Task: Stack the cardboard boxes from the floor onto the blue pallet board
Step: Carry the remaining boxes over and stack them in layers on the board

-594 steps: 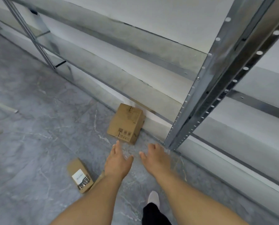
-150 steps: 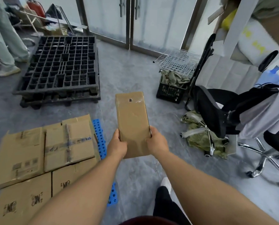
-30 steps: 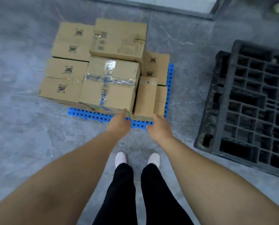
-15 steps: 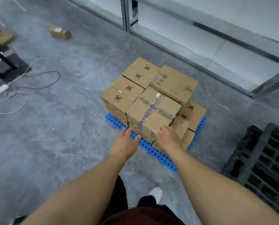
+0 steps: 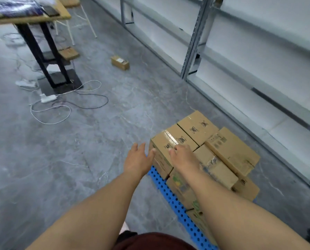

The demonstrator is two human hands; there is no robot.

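On grey marble-look floor (image 5: 78,150) beside metal shelving (image 5: 192,42), stacked boxes (image 5: 213,150) on blue pallet board (image 5: 175,201), both grips apart, empty

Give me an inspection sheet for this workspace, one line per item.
Surface: grey marbled floor.
Job's things: cardboard boxes stacked on blue pallet board; one small box on the floor, apart.
Clutter: black-legged table.
Grips: left hand open, empty; right hand open over the stack.
Cables: white and dark cords looped by power strips.
Surroundings: metal shelving.
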